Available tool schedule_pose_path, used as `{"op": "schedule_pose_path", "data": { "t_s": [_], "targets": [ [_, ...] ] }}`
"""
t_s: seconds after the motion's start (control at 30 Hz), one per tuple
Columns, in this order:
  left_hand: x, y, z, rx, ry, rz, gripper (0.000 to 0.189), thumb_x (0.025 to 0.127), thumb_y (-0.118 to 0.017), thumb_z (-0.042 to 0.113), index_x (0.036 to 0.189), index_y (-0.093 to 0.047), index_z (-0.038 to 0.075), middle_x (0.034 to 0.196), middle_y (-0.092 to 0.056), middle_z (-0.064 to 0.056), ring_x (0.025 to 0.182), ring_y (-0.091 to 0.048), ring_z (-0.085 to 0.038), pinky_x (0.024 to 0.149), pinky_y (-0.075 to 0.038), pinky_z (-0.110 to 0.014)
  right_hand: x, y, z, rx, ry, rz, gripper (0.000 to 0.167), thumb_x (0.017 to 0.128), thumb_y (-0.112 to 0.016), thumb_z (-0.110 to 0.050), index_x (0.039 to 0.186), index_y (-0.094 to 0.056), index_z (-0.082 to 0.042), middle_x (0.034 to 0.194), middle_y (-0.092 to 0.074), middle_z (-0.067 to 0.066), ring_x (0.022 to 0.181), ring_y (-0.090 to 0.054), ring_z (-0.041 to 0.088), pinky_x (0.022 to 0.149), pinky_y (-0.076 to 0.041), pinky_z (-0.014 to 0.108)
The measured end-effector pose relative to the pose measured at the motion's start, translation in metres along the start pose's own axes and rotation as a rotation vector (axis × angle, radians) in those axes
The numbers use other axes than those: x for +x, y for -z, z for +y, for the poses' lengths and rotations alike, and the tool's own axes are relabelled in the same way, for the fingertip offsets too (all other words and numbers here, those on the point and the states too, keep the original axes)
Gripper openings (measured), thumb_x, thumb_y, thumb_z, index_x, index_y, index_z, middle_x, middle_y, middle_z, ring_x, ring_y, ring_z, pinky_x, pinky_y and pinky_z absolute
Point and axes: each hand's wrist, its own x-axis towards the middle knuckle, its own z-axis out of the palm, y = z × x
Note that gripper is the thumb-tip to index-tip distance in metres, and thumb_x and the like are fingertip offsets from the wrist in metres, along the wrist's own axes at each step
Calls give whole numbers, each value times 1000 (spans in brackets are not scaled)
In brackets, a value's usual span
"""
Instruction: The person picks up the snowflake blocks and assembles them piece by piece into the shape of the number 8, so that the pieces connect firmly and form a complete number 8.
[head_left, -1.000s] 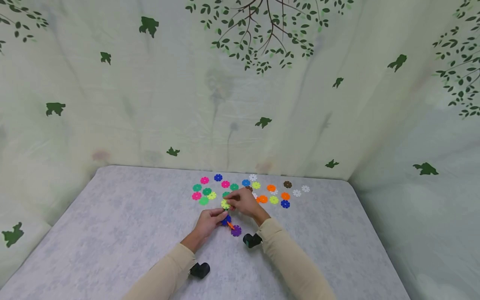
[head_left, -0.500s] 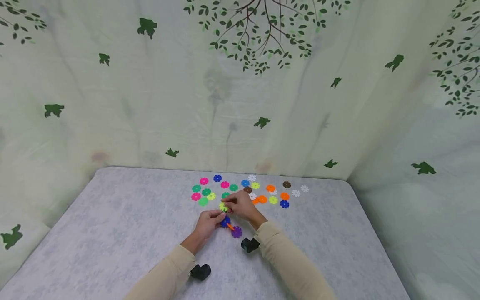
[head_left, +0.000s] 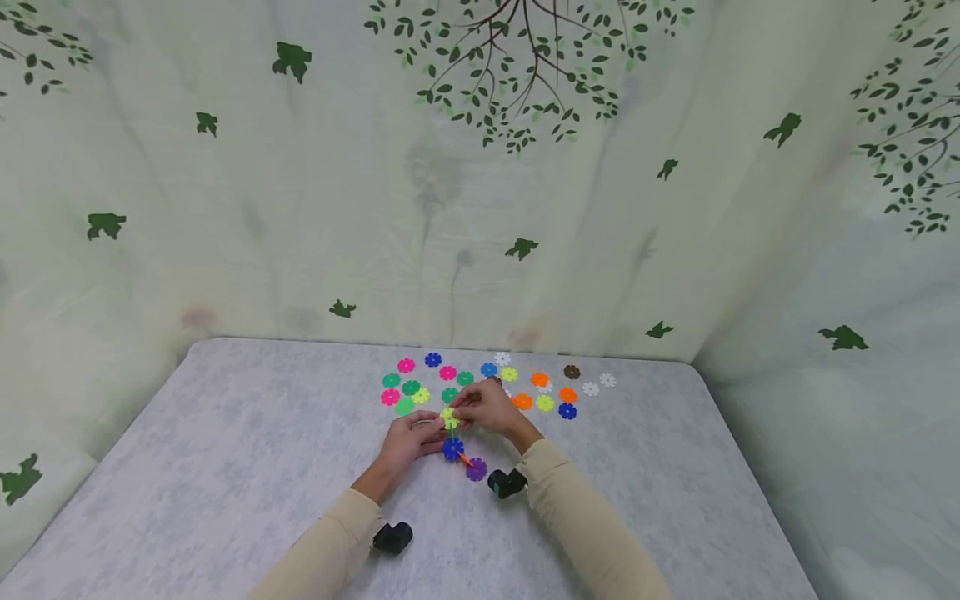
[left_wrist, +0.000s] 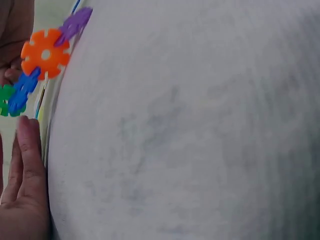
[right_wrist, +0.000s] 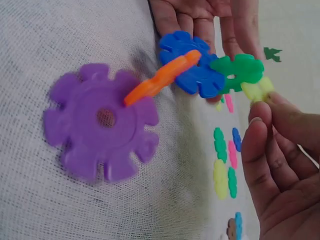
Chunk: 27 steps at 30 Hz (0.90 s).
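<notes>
A chain of notched plastic snowflake discs hangs joined edge to edge: purple (right_wrist: 102, 122), orange (right_wrist: 162, 77), blue (right_wrist: 182, 65), green (right_wrist: 242, 69) and yellow (right_wrist: 257, 90). My right hand (head_left: 491, 408) pinches the yellow disc at the chain's upper end between thumb and fingertips. Beside the chain is my left hand (head_left: 405, 442), its fingers extended behind the blue and green discs. In the left wrist view the left fingers (left_wrist: 31, 160) look straight, just below the green disc. Whether they touch the chain I cannot tell.
Loose discs in many colours lie along the table's far side, among them a pink disc (head_left: 406, 365), an orange disc (head_left: 522, 402) and a dark blue disc (head_left: 567, 411). A pale printed cloth (head_left: 300, 208) hangs behind the grey-white table (head_left: 225, 467).
My left thumb and fingers have let go of the chain near the blue and green discs and spread to the left. My right hand still holds the yellow disc.
</notes>
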Motion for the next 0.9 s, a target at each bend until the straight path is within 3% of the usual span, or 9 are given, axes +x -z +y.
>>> {"op": "schedule_pose_path", "data": {
  "t_s": [0.1,0.17,0.4,0.5,0.67,0.77,0.9],
  "targets": [
    [1,1,0,12,7,29,24,94,-62,11,109,-60,-8,92,-70,-13,81,-68,-18,75,-58,-33,-3,7,3,-61,8,-17,16,89,-68,-7,102,-72,1,83,-68,6,68,-63,17,66,-57,29],
    [2,2,-2,8,13,36,22,94,-62,9,108,-60,-8,89,-70,-10,78,-67,-16,74,-58,-31,-7,16,9,-99,-11,20,18,90,-68,-11,106,-72,-3,87,-67,4,70,-61,16,66,-55,27],
    [6,8,-4,-40,26,11,28,95,-58,2,119,-57,-13,98,-68,-12,80,-66,-12,77,-57,-27,-37,73,46,-216,-206,371,17,87,-72,-12,102,-72,-3,88,-63,7,77,-56,21,62,-49,27],
    [4,13,-2,-42,26,14,28,95,-57,1,119,-57,-14,99,-67,-13,80,-66,-13,77,-57,-28,-50,93,61,-266,-317,460,20,86,-73,-13,102,-70,-2,91,-62,9,82,-55,24,66,-50,30],
    [3,17,-1,-69,38,17,24,94,-58,2,114,-55,-12,96,-66,-13,81,-67,-15,79,-57,-29,-63,110,79,-306,-476,439,28,85,-75,-19,105,-66,-2,94,-60,10,86,-54,26,76,-51,33],
    [4,16,-2,-66,46,16,22,94,-60,4,112,-55,-9,97,-66,-13,84,-68,-17,81,-56,-31,-66,112,81,-337,-480,411,28,85,-75,-18,104,-65,0,92,-61,11,84,-54,25,78,-51,36],
    [7,12,-4,-59,48,10,25,94,-60,4,114,-56,-9,100,-66,-14,85,-68,-18,83,-56,-32,-71,116,82,-343,-415,424,23,84,-75,-12,100,-64,0,91,-63,11,82,-56,24,76,-51,35]
  ]
}}
